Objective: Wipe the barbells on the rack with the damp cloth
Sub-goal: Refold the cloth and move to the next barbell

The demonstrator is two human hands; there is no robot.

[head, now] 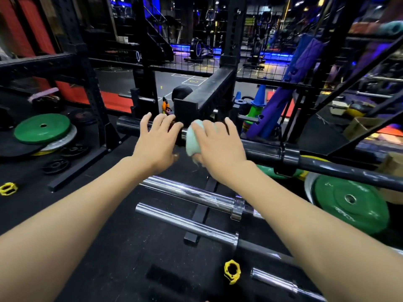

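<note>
Head view looks down over both bare forearms reaching toward a black steel rack (pixel 202 92). Right hand (pixel 218 144) has its grip closed around a pale mint-green damp cloth (pixel 193 140), bunched against the dark grey barbell (pixel 327 165) that lies across the rack. Left hand (pixel 157 142) hovers just beside it, fingers spread and straight, grip apart and holding nothing; whether it touches that bar I cannot tell. Nearer the camera, two shiny chrome barbells (pixel 187 194) lie side by side on a low black stand over the dark rubber floor (pixel 113 247). A yellow plastic collar (pixel 232 271) lies near the closest bar. Green round weight plates sit at far left (pixel 42 128) and at right (pixel 351 207).
</note>
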